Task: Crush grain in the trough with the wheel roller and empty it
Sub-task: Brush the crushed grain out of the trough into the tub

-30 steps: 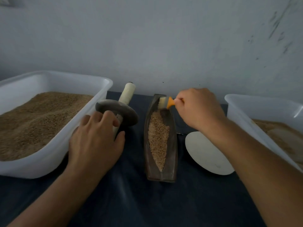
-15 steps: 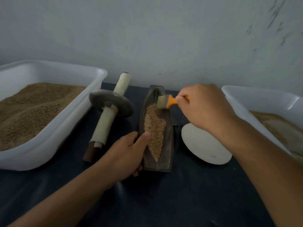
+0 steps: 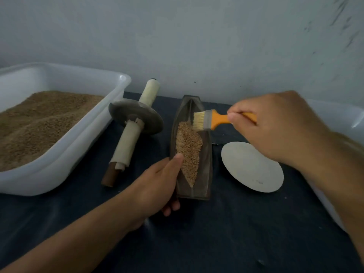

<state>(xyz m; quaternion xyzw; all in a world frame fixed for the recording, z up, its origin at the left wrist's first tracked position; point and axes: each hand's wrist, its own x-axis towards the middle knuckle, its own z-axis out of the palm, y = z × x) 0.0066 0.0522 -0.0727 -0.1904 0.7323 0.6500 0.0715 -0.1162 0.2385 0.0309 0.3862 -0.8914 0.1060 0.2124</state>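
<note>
Trough [image 3: 204, 146] on worktop, long axis front-to-back, grain [image 3: 188, 148] piled inside. Near-left rim gripped by L hand [image 3: 157, 186]. Brush [image 3: 208, 121] pinched in R hand [image 3: 275, 127], bristles at grain's far end. Wheel roller [image 3: 134, 125] lies idle to the left.

Brush [image 3: 208, 120] orange handle, pale cream bristles; trough [image 3: 205, 166] dark grey-brown; grain [image 3: 189, 146] tan; roller [image 3: 136, 120] grey disc, cream-wrapped brown handle; tub [image 3: 65, 160] translucent white; worktop [image 3: 236, 233] dark blue; disc [image 3: 252, 166] off-white.

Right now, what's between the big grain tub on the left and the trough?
The wheel roller, lying on the dark cloth between the tub and the trough, untouched, seen in the head view.
</note>
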